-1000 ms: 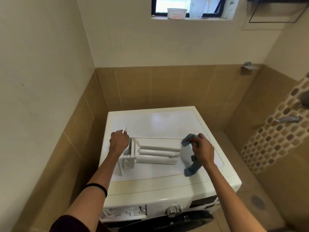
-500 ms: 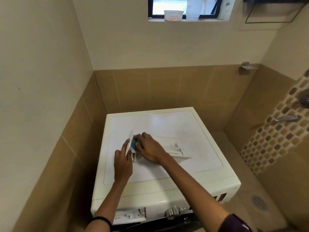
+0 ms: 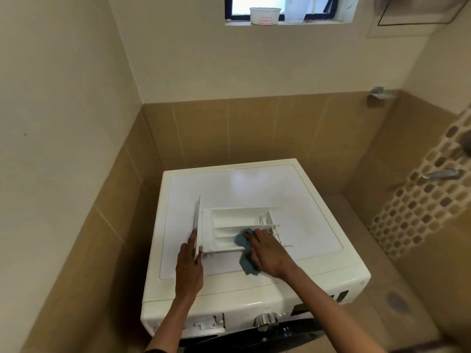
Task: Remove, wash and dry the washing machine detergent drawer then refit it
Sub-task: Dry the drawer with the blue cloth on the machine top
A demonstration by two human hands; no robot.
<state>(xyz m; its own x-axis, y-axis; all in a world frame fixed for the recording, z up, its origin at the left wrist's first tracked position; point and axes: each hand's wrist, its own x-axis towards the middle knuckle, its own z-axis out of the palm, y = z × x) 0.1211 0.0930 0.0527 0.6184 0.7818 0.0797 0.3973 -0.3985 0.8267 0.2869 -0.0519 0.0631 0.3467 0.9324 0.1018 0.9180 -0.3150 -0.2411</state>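
Note:
The white detergent drawer [image 3: 229,225] lies open side up on top of the white washing machine [image 3: 254,187], its front panel at the left end. My left hand [image 3: 189,266] holds that front panel, fingers straight along its outer face and thumb on the inner side. My right hand [image 3: 267,253] grips a blue cloth [image 3: 244,250] and presses it into the drawer's near compartment. Part of the cloth hangs over the drawer's near wall. The empty drawer slot [image 3: 204,326] shows on the machine's front, lower left.
A program knob [image 3: 265,321] sits on the control panel. Tiled walls close in on the left and behind. A tap lever [image 3: 442,174] juts from the mosaic wall at right. A floor drain [image 3: 396,301] lies to the right. A white tub [image 3: 265,15] stands on the window sill.
The drawer now lies open side up. My right hand with the cloth has moved from the front-panel end to the drawer's near compartment. My left hand still holds the front panel.

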